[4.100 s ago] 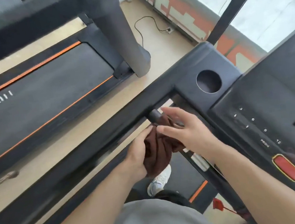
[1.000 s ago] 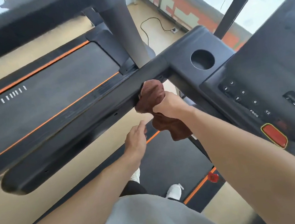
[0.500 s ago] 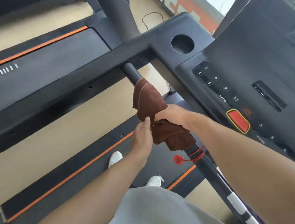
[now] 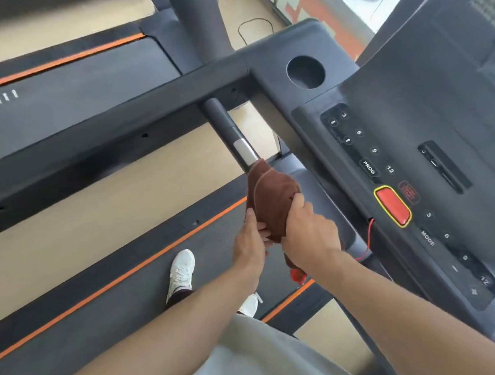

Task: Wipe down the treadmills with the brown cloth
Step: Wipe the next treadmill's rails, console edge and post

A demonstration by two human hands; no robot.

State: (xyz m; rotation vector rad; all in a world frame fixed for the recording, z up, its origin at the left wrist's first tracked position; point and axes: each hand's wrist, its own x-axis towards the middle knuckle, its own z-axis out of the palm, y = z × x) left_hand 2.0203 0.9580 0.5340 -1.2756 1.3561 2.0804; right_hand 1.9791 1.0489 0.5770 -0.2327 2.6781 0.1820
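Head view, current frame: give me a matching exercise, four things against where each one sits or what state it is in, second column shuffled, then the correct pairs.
Things:
1. brown cloth
2. red button
3. round cup hole
4. white shoe

Places or states:
A. on the treadmill belt, below the arms
B. wrapped round the handlebar, gripped by the right hand
C. on the console, below the PROG key
D. at the console's upper left corner, empty

Pairs: 1-B, 2-C, 3-D, 4-A

The left hand touches the cloth's lower edge.
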